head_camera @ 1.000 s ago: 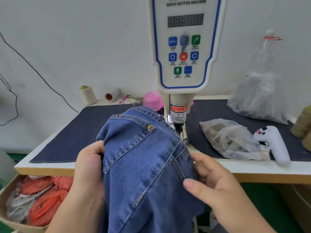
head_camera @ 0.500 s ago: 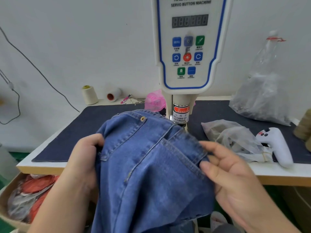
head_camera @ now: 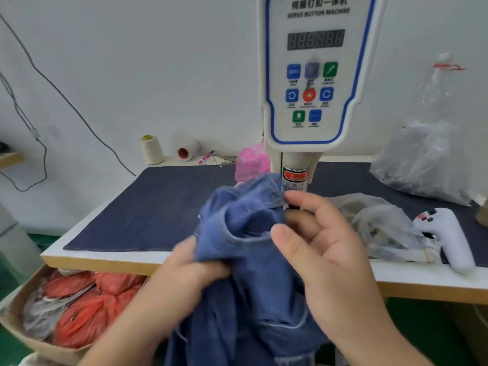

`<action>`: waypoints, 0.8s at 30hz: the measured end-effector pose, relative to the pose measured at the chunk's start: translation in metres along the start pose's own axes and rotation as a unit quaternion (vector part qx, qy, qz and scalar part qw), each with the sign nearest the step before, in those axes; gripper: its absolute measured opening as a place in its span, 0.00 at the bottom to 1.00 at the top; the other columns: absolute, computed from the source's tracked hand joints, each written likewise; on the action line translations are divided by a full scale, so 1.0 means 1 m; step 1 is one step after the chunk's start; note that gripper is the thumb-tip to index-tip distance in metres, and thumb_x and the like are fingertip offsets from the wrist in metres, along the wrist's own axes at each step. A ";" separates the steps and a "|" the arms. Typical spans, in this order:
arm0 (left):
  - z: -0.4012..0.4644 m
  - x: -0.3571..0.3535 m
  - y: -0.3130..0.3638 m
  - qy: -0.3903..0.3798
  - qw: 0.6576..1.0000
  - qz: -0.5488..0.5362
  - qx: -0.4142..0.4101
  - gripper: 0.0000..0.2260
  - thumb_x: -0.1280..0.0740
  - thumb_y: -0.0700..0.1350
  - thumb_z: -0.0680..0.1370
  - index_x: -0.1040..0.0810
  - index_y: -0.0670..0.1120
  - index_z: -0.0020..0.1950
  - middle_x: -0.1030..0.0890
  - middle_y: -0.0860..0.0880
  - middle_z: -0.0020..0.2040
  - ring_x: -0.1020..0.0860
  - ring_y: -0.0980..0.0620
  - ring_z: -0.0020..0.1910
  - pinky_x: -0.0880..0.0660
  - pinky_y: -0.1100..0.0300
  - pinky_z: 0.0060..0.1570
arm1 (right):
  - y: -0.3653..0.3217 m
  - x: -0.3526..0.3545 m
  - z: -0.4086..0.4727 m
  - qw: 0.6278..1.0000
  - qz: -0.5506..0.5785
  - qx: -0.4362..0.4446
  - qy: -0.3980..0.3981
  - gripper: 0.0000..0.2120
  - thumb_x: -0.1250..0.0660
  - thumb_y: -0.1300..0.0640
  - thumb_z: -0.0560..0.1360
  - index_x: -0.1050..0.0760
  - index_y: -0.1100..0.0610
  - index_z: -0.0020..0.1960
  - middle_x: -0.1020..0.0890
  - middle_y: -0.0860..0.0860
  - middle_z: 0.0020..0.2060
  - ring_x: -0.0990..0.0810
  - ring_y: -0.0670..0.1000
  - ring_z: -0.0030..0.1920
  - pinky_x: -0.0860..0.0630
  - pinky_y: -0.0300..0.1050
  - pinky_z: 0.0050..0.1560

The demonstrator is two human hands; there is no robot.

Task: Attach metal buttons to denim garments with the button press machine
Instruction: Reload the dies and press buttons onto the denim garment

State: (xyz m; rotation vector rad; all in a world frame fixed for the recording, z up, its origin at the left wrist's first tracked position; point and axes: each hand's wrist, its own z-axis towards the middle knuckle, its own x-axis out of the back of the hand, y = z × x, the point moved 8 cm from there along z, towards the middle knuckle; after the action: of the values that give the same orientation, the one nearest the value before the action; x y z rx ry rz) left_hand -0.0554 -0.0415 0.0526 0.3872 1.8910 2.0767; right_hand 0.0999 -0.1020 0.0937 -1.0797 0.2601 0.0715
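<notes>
Bunching before the press machine [head_camera: 314, 83], the denim garment [head_camera: 245, 233] hangs off the table's [head_camera: 111, 256] near edge. Left hand [head_camera: 195, 268] grips its left fold; right hand [head_camera: 319, 236] pinches the far edge. Ideally, flatten one layer under the press head, fingers clear.

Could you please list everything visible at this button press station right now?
button press machine: one, white with blue trim, rear centre of table
denim garment: one, blue, bunched at the press
table mat: one, dark navy, on the table
thread cones: two, cream, back left
pink bag: one, left of machine
clear plastic bags: two, right side of table
handheld controller: one, white, right edge
cardboard box: one, holds orange bags, below table, left
left hand: grips the denim
right hand: fingers curled at the denim's top edge
</notes>
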 end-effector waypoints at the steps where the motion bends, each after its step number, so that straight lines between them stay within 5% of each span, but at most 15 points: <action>1: 0.005 0.016 0.004 0.049 0.999 -0.019 0.009 0.16 0.32 0.35 0.63 0.14 0.49 0.46 0.14 0.43 0.47 0.15 0.46 0.49 0.19 0.59 0.42 | 0.005 0.003 -0.008 0.999 -0.042 -0.005 0.008 0.18 0.29 0.58 0.69 0.23 0.45 0.57 0.15 0.47 0.52 0.17 0.46 0.54 0.23 0.38 0.53; 3: 0.018 0.043 0.014 0.120 0.990 -0.056 0.042 0.09 0.31 0.36 0.61 0.14 0.46 0.36 0.14 0.41 0.40 0.15 0.44 0.40 0.20 0.57 0.34 | 0.022 0.008 -0.027 0.986 -0.163 -0.034 0.029 0.23 0.27 0.50 0.65 0.26 0.38 0.59 0.20 0.42 0.59 0.22 0.42 0.60 0.27 0.36 0.58; 6: 0.033 0.049 0.027 0.105 0.980 -0.150 0.080 0.06 0.31 0.40 0.60 0.15 0.43 0.32 0.15 0.40 0.38 0.15 0.42 0.36 0.20 0.54 0.30 | 0.056 -0.007 -0.046 0.952 -0.290 -0.094 -0.013 0.38 0.28 0.37 0.58 0.38 0.30 0.66 0.33 0.30 0.67 0.31 0.31 0.64 0.36 0.23 0.58; 11: 0.038 0.000 0.018 -0.033 0.975 -0.182 0.124 0.14 0.28 0.37 0.59 0.15 0.38 0.44 0.16 0.36 0.48 0.16 0.40 0.47 0.18 0.48 0.48 | 0.087 -0.036 -0.025 0.968 -0.230 -0.096 -0.017 0.36 0.22 0.51 0.65 0.37 0.35 0.65 0.26 0.33 0.60 0.26 0.33 0.60 0.26 0.34 0.60; 15: 0.027 0.024 0.033 -0.091 0.996 -0.006 0.002 0.22 0.28 0.53 0.71 0.19 0.45 0.62 0.19 0.40 0.62 0.21 0.40 0.62 0.23 0.43 0.58 | 0.084 -0.041 -0.003 0.986 -0.142 -0.083 -0.006 0.23 0.26 0.60 0.67 0.28 0.38 0.54 0.18 0.39 0.49 0.18 0.39 0.50 0.21 0.35 0.49; 17: 0.015 0.052 0.028 -0.089 0.990 0.108 -0.032 0.29 0.26 0.63 0.69 0.23 0.53 0.67 0.20 0.48 0.65 0.22 0.45 0.65 0.25 0.48 0.60 | 0.079 -0.044 0.006 0.992 -0.097 -0.079 -0.025 0.19 0.28 0.62 0.69 0.26 0.39 0.49 0.16 0.42 0.45 0.17 0.40 0.47 0.22 0.33 0.45; 20: -0.007 0.067 -0.007 -0.046 0.970 0.239 0.013 0.42 0.20 0.69 0.54 0.32 0.74 0.65 0.25 0.67 0.66 0.27 0.65 0.67 0.25 0.56 0.60 | 0.071 -0.051 0.021 0.996 -0.055 -0.068 -0.026 0.19 0.30 0.68 0.70 0.24 0.44 0.49 0.15 0.44 0.43 0.17 0.40 0.44 0.23 0.31 0.43; 24: -0.011 0.053 -0.018 0.101 0.970 0.202 -0.090 0.41 0.15 0.48 0.52 0.27 0.72 0.59 0.19 0.67 0.56 0.21 0.69 0.54 0.25 0.75 0.43 | 0.070 -0.074 0.044 0.998 0.013 -0.061 -0.028 0.18 0.29 0.66 0.69 0.23 0.45 0.51 0.15 0.45 0.45 0.16 0.43 0.47 0.21 0.35 0.46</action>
State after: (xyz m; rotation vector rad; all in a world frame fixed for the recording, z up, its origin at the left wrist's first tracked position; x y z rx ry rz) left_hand -0.1074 -0.0293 0.0331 0.5759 1.8300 2.6196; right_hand 0.0230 -0.0246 0.0708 -1.1939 0.2217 0.1423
